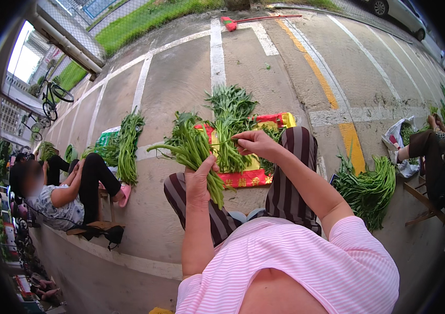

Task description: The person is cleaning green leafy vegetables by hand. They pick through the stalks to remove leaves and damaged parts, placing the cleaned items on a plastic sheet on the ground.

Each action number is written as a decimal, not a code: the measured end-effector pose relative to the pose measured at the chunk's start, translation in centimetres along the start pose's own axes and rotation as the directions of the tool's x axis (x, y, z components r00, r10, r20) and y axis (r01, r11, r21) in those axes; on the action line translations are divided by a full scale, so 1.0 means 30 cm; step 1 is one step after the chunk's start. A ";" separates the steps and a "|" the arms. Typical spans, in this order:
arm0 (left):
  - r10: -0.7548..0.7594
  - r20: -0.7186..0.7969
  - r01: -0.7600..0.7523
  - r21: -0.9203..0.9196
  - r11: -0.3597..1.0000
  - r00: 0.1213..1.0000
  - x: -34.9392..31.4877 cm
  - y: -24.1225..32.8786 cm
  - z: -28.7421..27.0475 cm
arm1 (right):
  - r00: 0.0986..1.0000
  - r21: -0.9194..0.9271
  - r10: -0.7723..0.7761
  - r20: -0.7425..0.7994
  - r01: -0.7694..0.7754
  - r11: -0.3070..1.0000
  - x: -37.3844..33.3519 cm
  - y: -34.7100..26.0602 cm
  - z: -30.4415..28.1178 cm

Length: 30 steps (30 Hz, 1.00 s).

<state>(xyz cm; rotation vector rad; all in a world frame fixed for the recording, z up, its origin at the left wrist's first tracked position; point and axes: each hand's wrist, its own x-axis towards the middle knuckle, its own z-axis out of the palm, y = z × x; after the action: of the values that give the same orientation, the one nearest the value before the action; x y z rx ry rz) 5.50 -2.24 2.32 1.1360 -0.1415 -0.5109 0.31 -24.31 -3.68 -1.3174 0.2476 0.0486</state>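
Observation:
My left hand (200,179) is closed around a bunch of long-stemmed leafy greens (193,149) that look like water spinach. The bunch slants, with its leaves to the far left and its stem ends between my knees. My right hand (256,143) is just right of the bunch, thumb and fingers pinched on a thin green stem (226,141). Beneath both hands, a loose pile of the same greens (231,107) lies on a red and yellow printed sack (243,179) spread on the ground.
To the right lies a heap of greens (371,188), with a white sack (407,166) and a seated person (434,157) beyond. Another person (65,193) sits at the left near more greens (129,146). A red broom-like tool (229,23) lies far off on the painted pavement.

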 end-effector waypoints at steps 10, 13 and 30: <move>0.083 0.031 -0.084 0.024 0.996 0.996 -0.084 0.021 0.030 | 0.765 -0.728 -0.600 0.234 0.547 0.413 -0.254 -0.139 0.242; 0.046 0.032 -0.049 0.106 0.993 0.998 -0.100 0.019 0.021 | 0.670 -0.609 -0.734 0.110 0.629 0.483 -0.262 -0.168 0.284; 0.098 0.060 -0.103 0.097 0.990 0.993 -0.129 0.072 -0.024 | 0.890 -0.150 -0.416 -0.187 0.393 0.907 -0.231 -0.118 0.258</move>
<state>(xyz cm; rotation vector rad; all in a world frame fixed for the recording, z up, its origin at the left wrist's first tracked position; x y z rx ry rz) 3.06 0.82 4.50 1.2061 -0.2729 -0.4494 -4.64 -17.05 2.90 -1.4615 0.1494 -0.4444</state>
